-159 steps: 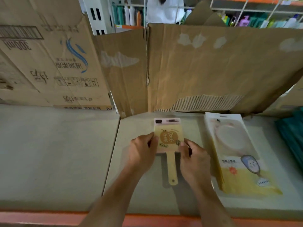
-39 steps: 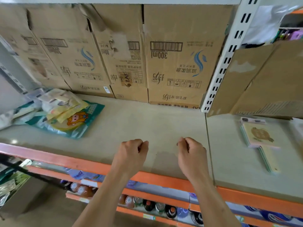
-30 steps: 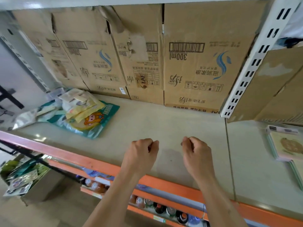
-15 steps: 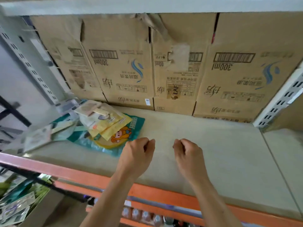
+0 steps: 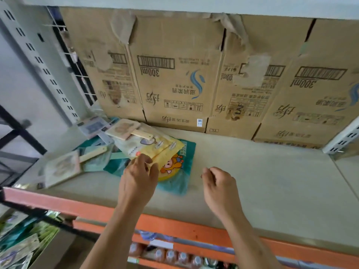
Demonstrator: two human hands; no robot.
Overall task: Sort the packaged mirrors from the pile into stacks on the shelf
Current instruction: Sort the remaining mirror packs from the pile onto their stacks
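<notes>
A pile of packaged mirrors (image 5: 147, 146) lies on the left of the grey shelf (image 5: 272, 183). It holds yellow packs, a teal pack with a cartoon figure (image 5: 174, 167), and flat paddle mirrors with wooden handles (image 5: 126, 131). Another paddle mirror (image 5: 62, 167) lies apart at the far left. My left hand (image 5: 138, 177) reaches over the near edge of the pile, fingers spread, fingertips at a yellow pack, nothing held. My right hand (image 5: 219, 187) hovers over bare shelf to the right, fingers loosely curled, empty.
Cardboard boxes (image 5: 184, 74) printed "300ml" line the back of the shelf. An orange rail (image 5: 174, 226) edges the front, with bottles (image 5: 174, 255) on the level below. A box of packaged goods (image 5: 21, 247) sits low on the left. White uprights stand at both ends.
My view has swung left from the right bay, where a paddle mirror was laid down, to the pile. My left hand has opened and reached onto the pile's edge.
</notes>
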